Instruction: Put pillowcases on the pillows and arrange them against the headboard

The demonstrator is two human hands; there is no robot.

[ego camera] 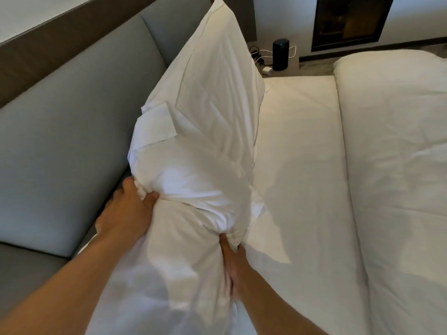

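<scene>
A large white pillow (pixel 208 112) stands on end on the bed, leaning toward the grey padded headboard (pixel 67 131) on the left. A white pillowcase (pixel 191 223) is bunched around its near end. My left hand (pixel 128 209) grips the bunched pillowcase edge on the headboard side. My right hand (pixel 233 264) grips the gathered fabric on the bed side, fingers dug into the folds. More loose white fabric hangs down toward me between my forearms.
The white fitted sheet (pixel 297 165) lies bare to the right of the pillow. A folded-back white duvet (pixel 396 165) covers the bed's right part. Beyond the bed stand a black cylindrical speaker (pixel 280 54) with cables and a dark framed panel (pixel 350 20).
</scene>
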